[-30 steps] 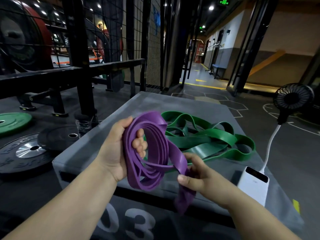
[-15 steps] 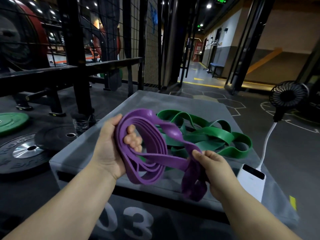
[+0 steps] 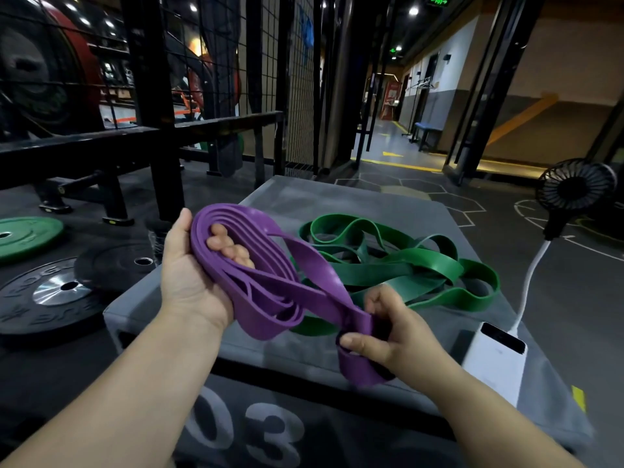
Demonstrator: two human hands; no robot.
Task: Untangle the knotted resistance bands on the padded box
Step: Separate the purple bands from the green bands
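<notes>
A purple resistance band [image 3: 270, 282], wound into several coils, is held above the near edge of the grey padded box [image 3: 354, 204]. My left hand [image 3: 192, 275] grips the coil bundle, fingers curled through the loops. My right hand [image 3: 391, 329] pinches the band's loose end between thumb and fingers, and a short purple loop hangs below it. A green resistance band [image 3: 418, 265] lies in a loose tangle on the box top behind the purple one.
A white power bank [image 3: 496, 363] sits at the box's right edge, wired to a small black fan [image 3: 574, 189]. Weight plates, green [image 3: 27, 236] and black [image 3: 54, 295], lie on the floor to the left. A black rack [image 3: 148, 109] stands behind them.
My right hand has come back toward me and lower, pulling the loose end of the purple band out from the coils. The left hand has tilted the coil bundle flatter.
</notes>
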